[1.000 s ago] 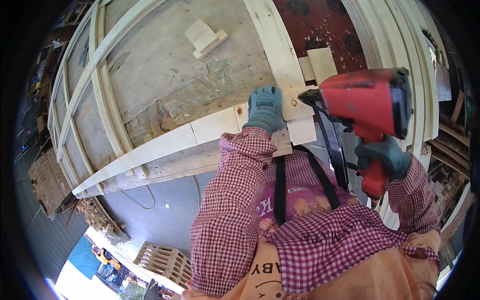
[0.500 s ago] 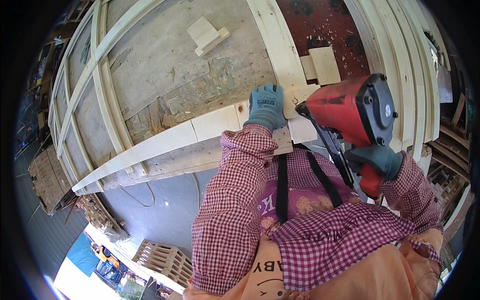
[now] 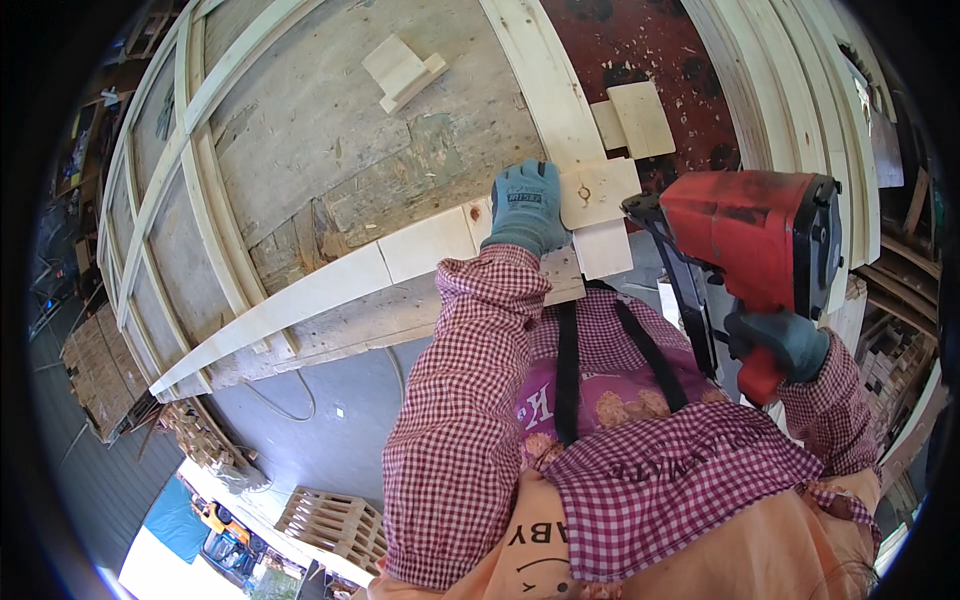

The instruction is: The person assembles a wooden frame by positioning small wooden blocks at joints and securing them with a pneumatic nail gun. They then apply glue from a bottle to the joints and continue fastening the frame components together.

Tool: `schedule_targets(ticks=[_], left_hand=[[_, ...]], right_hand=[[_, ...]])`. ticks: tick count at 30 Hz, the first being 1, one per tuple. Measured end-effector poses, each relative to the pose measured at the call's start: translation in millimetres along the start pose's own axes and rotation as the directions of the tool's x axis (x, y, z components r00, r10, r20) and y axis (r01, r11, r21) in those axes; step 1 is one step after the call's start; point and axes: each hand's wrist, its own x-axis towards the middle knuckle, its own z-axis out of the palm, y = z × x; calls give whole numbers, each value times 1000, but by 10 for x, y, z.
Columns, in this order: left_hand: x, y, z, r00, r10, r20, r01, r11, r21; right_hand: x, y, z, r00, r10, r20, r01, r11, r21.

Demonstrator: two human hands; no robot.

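Observation:
My left hand (image 3: 527, 205), in a blue-grey work glove, grips the near wooden board (image 3: 345, 290) at a corner joint, its fingers reaching over the wood. Beside it lies a short flat wood piece (image 3: 605, 192) with a knot, at the end of a long slat (image 3: 545, 90) running away from me. Another pale board end (image 3: 603, 250) juts toward me just below. My gloved right hand (image 3: 782, 345) is closed around the handle of a red and black nail gun (image 3: 745, 235). The gun's nose is slightly right of the knotted piece, apart from it.
Two small offcuts (image 3: 405, 75) rest on the worn plywood top inside the slatted frame, and two more (image 3: 640, 118) on a dark red surface. Long boards (image 3: 790, 90) are stacked at the right. A slatted wooden crate (image 3: 330, 525) and a hose (image 3: 280, 410) are on the floor at left.
The nail gun has moved right, off the knotted wood piece, and turned more level. My right hand has shifted right and slightly down with it. My left hand stays on the joint.

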Motion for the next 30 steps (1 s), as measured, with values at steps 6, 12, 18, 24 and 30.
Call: schedule_targets(ticks=[6, 12, 18, 24, 30], left_hand=[[-27, 12, -18, 1000, -27, 3, 27, 1000, -8], [31, 25, 1, 999, 27, -37, -28, 1000, -12], [43, -18, 37, 1000, -16, 0, 16, 1000, -23], [23, 20, 14, 1000, -23, -10, 23, 1000, -13], [-44, 14, 0, 998, -2, -67, -1, 999, -33]], right_hand=[[240, 23, 148, 898, 430, -92, -363, 842, 399], [337, 163, 185, 857, 443, -264, -329, 864, 381], [380, 11, 111, 802, 596, -33, -466, 659, 590], [361, 197, 253, 704, 711, -11, -471, 478, 741], [456, -121, 93, 871, 463, -163, -461, 886, 53]])
